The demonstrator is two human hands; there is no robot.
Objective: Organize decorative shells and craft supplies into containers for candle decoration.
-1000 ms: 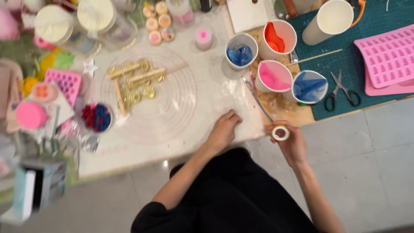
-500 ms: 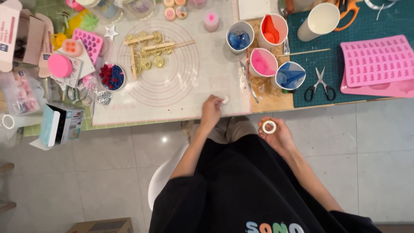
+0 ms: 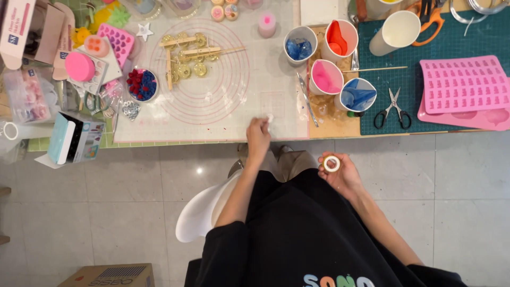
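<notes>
The scene is evenly and brightly lit from overhead; a small glare spot is seen on the floor [image 3: 199,171]. Shadows are soft, edges slightly bent.

The left hand [image 3: 258,131] pinches what looks like a small white scrap [image 3: 269,118] at the near edge of the translucent silicone mat [image 3: 223,106]. The right hand [image 3: 342,172] holds a small tape roll [image 3: 332,163] off the tabletop [image 3: 340,119], over the lap.

black short-sleeved top with colourful letters across the chest, light trousers, bare forearms.
</notes>
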